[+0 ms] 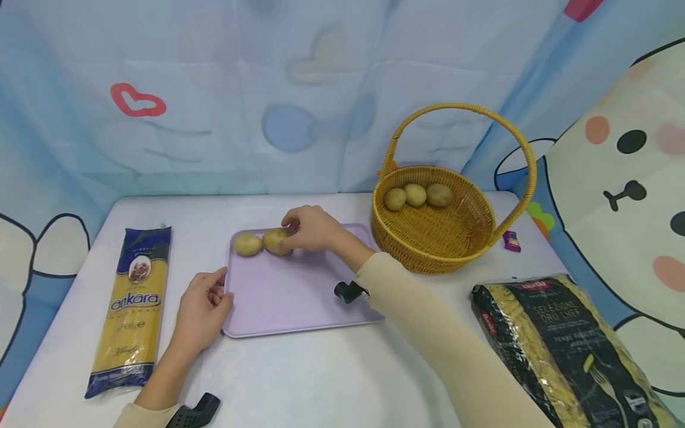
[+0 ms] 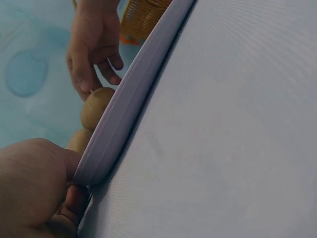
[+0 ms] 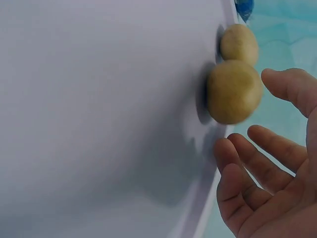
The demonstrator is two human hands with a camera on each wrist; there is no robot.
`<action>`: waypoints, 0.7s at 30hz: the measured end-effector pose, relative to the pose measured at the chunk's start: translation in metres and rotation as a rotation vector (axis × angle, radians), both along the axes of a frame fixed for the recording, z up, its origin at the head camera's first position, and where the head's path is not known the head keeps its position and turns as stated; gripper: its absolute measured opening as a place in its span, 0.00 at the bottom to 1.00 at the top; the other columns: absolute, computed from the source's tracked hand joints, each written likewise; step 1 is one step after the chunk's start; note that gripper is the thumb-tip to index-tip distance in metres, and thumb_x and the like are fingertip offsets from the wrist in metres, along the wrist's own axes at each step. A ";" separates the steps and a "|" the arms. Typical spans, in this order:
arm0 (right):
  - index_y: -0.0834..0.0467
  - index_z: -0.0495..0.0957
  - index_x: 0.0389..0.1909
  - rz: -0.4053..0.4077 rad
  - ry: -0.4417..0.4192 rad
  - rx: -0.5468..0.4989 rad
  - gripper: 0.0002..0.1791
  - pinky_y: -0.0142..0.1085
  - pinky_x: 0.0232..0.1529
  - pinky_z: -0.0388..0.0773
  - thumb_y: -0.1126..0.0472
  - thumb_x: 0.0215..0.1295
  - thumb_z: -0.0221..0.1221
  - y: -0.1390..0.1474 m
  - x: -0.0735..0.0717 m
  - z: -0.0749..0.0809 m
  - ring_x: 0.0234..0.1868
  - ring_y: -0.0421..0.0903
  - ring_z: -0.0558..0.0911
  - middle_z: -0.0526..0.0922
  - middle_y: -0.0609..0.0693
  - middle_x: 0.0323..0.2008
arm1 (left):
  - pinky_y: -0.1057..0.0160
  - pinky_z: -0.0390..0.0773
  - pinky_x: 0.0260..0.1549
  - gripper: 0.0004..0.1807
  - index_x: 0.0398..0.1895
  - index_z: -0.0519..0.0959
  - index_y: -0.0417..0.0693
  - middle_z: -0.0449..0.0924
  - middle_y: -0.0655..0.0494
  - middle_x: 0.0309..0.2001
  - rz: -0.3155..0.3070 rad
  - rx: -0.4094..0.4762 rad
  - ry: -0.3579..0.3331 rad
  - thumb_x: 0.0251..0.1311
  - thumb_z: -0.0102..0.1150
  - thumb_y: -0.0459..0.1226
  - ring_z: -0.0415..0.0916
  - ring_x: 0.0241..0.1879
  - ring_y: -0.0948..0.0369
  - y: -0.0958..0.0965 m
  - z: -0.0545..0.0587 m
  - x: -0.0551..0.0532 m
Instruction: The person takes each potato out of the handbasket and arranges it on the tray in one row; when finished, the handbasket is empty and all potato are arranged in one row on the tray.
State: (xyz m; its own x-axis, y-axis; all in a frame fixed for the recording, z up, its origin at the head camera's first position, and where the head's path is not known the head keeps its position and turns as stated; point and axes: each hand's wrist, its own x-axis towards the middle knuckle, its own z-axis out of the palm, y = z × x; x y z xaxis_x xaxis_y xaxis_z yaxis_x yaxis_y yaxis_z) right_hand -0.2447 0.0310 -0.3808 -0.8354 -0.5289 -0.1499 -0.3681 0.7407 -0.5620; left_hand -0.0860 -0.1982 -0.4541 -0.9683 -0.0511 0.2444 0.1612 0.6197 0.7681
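Centre-left, the left hand pinches the tray; upper centre, the right hand, fingers loosely parted, hovers by its two potatoes. Upper right, the basket holds three potatoes.

backdrop: pale-blue cartoon-print curtain | right: white animal face | surface: white tabletop

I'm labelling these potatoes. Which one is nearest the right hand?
The right-hand potato of the pair on the tray: the right hand is close beside it, while its neighbour lies farther left and three others sit in the basket.
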 end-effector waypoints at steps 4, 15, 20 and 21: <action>0.53 0.80 0.53 -0.008 -0.003 -0.014 0.28 0.37 0.47 0.74 0.46 0.50 0.68 0.009 0.001 0.009 0.45 0.41 0.78 0.83 0.43 0.41 | 0.75 0.69 0.27 0.27 0.62 0.71 0.30 0.72 0.48 0.43 0.002 -0.004 -0.010 0.57 0.60 0.25 0.68 0.32 0.61 -0.001 -0.001 0.001; 0.54 0.79 0.53 0.007 -0.005 -0.124 0.25 0.38 0.44 0.76 0.50 0.55 0.67 0.040 -0.003 0.039 0.43 0.44 0.81 0.83 0.50 0.46 | 0.75 0.68 0.28 0.27 0.63 0.71 0.31 0.72 0.48 0.43 0.004 -0.013 -0.024 0.58 0.60 0.26 0.67 0.33 0.60 0.000 0.001 0.002; 0.52 0.78 0.53 0.004 -0.022 -0.174 0.23 0.38 0.43 0.78 0.52 0.56 0.67 0.060 -0.005 0.053 0.43 0.45 0.81 0.82 0.52 0.47 | 0.76 0.68 0.28 0.27 0.63 0.70 0.31 0.71 0.48 0.43 0.001 -0.006 -0.032 0.58 0.59 0.25 0.67 0.33 0.59 0.001 0.004 0.004; 0.52 0.78 0.53 -0.001 -0.023 -0.173 0.23 0.38 0.42 0.78 0.52 0.56 0.67 0.065 -0.006 0.055 0.43 0.45 0.81 0.82 0.51 0.47 | 0.76 0.68 0.28 0.27 0.63 0.70 0.30 0.71 0.47 0.43 0.001 -0.004 -0.032 0.58 0.59 0.25 0.67 0.33 0.59 0.001 0.004 0.004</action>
State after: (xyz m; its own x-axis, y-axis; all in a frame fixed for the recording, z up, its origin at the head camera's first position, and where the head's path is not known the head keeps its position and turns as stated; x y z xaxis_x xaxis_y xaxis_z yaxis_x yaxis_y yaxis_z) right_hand -0.2506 0.0955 -0.3254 -0.8331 -0.5479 -0.0753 -0.3535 0.6322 -0.6895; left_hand -0.0821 -0.1970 -0.4500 -0.9757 -0.0507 0.2133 0.1361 0.6228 0.7705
